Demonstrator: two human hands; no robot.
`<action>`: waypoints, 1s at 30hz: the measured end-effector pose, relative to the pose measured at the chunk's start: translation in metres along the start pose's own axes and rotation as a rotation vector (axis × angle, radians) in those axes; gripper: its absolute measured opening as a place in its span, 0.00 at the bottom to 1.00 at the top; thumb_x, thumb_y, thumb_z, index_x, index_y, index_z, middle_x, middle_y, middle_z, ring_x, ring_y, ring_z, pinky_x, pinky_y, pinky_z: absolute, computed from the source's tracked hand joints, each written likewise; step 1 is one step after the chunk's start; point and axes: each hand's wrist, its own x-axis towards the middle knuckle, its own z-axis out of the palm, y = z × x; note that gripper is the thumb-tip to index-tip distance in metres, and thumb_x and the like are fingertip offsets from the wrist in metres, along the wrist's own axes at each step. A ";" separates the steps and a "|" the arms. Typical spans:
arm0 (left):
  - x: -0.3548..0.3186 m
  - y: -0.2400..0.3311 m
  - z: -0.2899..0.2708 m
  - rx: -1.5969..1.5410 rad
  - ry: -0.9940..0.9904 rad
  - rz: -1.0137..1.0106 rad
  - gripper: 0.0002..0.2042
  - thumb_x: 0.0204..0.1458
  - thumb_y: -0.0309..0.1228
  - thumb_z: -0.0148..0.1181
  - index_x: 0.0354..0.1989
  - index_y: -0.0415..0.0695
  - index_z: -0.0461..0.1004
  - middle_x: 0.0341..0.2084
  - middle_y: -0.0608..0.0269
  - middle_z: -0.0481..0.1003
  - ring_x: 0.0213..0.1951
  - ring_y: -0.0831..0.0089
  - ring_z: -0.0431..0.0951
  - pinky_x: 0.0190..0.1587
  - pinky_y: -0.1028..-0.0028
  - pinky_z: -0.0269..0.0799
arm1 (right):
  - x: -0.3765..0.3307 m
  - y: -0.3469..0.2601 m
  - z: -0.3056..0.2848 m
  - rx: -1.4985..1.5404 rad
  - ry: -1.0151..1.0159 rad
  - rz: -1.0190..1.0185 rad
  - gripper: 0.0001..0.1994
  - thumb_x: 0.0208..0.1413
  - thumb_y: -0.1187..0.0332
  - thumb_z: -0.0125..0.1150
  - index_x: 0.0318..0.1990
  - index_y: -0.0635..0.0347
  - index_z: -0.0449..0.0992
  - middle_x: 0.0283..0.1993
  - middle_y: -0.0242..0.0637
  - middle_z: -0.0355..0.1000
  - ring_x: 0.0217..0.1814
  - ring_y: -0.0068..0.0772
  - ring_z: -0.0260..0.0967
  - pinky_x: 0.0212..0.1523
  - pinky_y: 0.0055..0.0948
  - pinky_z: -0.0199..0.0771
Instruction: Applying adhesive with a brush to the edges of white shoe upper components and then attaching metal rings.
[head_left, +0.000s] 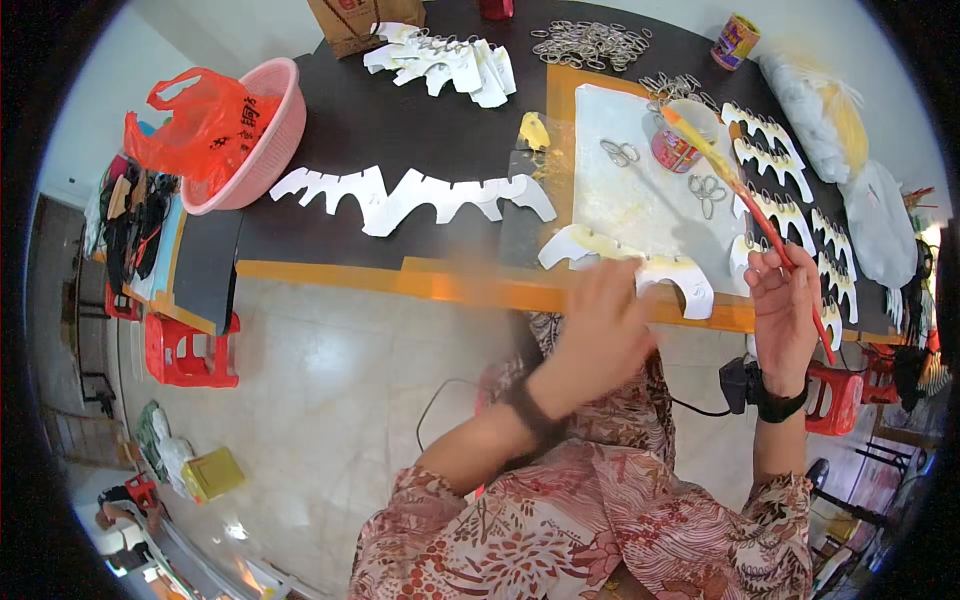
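Glue brush [745,195] and white card cutout [640,265], at tabletop [400,130] edge.
Right hand [785,305]: grip pinching brush handle. Left hand [600,330]: blurred over cutout, grip indeterminable. Glue pot [675,150] beyond cutout.

Bright, fisheye-bent edges, motion blur

We sit at a dark bench [330,130] edged in orange, over a pale tiled floor [330,400], red plastic stools [190,350] beside us
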 end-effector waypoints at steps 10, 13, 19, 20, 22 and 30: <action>0.021 -0.126 -0.122 0.889 -0.345 -0.146 0.14 0.41 0.24 0.59 0.38 0.38 0.67 0.39 0.51 0.67 0.43 0.57 0.69 0.40 0.62 0.69 | -0.011 0.008 0.006 -0.247 -0.044 -0.179 0.17 0.62 0.63 0.45 0.52 0.66 0.63 0.49 0.47 0.69 0.51 0.45 0.68 0.51 0.38 0.67; 0.029 -0.131 -0.120 0.950 -0.479 -0.157 0.08 0.43 0.22 0.55 0.33 0.38 0.67 0.36 0.52 0.69 0.40 0.58 0.71 0.38 0.66 0.70 | -0.015 0.005 0.004 -0.229 -0.043 -0.188 0.16 0.61 0.64 0.46 0.51 0.65 0.64 0.49 0.47 0.69 0.50 0.46 0.69 0.50 0.38 0.68; 0.064 -0.129 -0.148 0.836 -0.363 -0.136 0.04 0.47 0.24 0.46 0.29 0.38 0.67 0.28 0.49 0.72 0.33 0.52 0.74 0.34 0.62 0.71 | -0.024 -0.001 -0.011 -0.237 -0.010 -0.208 0.16 0.61 0.63 0.47 0.51 0.65 0.65 0.48 0.48 0.69 0.50 0.47 0.69 0.50 0.38 0.68; 0.075 -0.128 -0.159 0.786 -0.342 -0.184 0.05 0.47 0.25 0.47 0.30 0.37 0.67 0.27 0.50 0.72 0.31 0.55 0.74 0.33 0.64 0.71 | -0.026 -0.002 -0.013 -0.236 -0.002 -0.212 0.16 0.61 0.63 0.47 0.51 0.65 0.65 0.48 0.48 0.69 0.50 0.47 0.69 0.50 0.38 0.68; 0.097 -0.123 -0.182 0.571 -0.294 -0.373 0.06 0.47 0.26 0.48 0.31 0.36 0.68 0.25 0.54 0.73 0.28 0.63 0.75 0.31 0.70 0.70 | -0.027 -0.003 -0.017 -0.220 0.000 -0.223 0.17 0.61 0.63 0.48 0.51 0.65 0.65 0.48 0.48 0.70 0.50 0.46 0.69 0.50 0.38 0.68; 0.096 -0.063 -0.166 -0.983 0.068 -0.698 0.05 0.54 0.25 0.47 0.37 0.39 0.66 0.31 0.59 0.73 0.33 0.73 0.76 0.36 0.76 0.74 | -0.028 -0.001 -0.027 -0.214 -0.013 -0.288 0.17 0.61 0.61 0.47 0.51 0.65 0.65 0.49 0.48 0.68 0.49 0.46 0.69 0.50 0.40 0.68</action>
